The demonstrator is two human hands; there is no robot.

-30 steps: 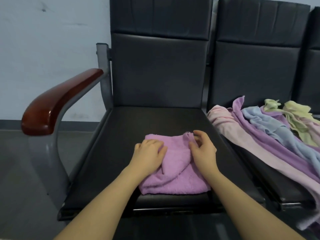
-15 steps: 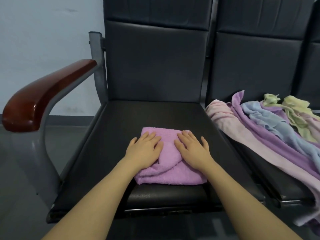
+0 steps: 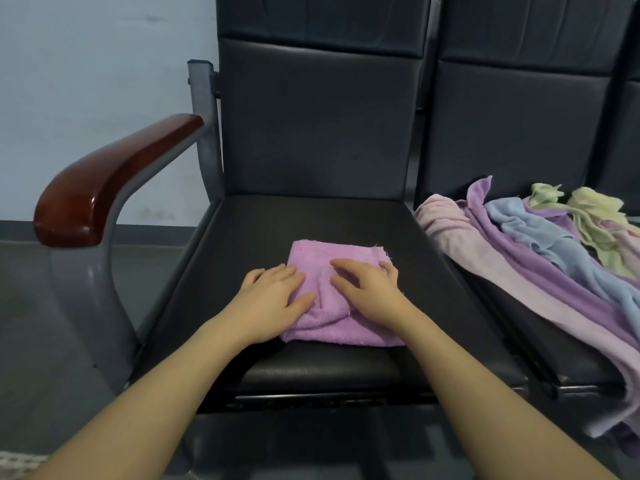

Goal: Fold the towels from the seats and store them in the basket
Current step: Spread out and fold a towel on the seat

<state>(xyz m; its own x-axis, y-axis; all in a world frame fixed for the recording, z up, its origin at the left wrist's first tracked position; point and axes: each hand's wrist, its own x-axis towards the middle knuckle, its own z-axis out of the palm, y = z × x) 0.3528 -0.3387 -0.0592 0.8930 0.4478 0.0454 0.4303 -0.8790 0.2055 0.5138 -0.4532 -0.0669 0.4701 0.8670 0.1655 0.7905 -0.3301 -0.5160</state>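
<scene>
A folded purple towel (image 3: 322, 258) lies on the front half of the black seat (image 3: 311, 216). My left hand (image 3: 273, 299) rests flat on the towel's left side, fingers spread. My right hand (image 3: 367, 289) lies flat on its right side, fingers straight and pointing left. A ridge of cloth stands between the two hands. On the neighbouring seat lies a heap of unfolded towels (image 3: 540, 251) in pink, purple, blue and yellow-green, some hanging over its front edge. A pale woven patch (image 3: 20, 464) shows at the bottom left corner; whether it is the basket I cannot tell.
A red-brown wooden armrest (image 3: 110, 178) on a grey metal frame stands to the left of the seat. Black backrests (image 3: 318, 109) rise behind both seats. A pale wall and grey floor (image 3: 45, 358) lie to the left.
My right hand let go of the towel's far edge and flattened onto the towel. Both hands then slid a little toward me over it.
</scene>
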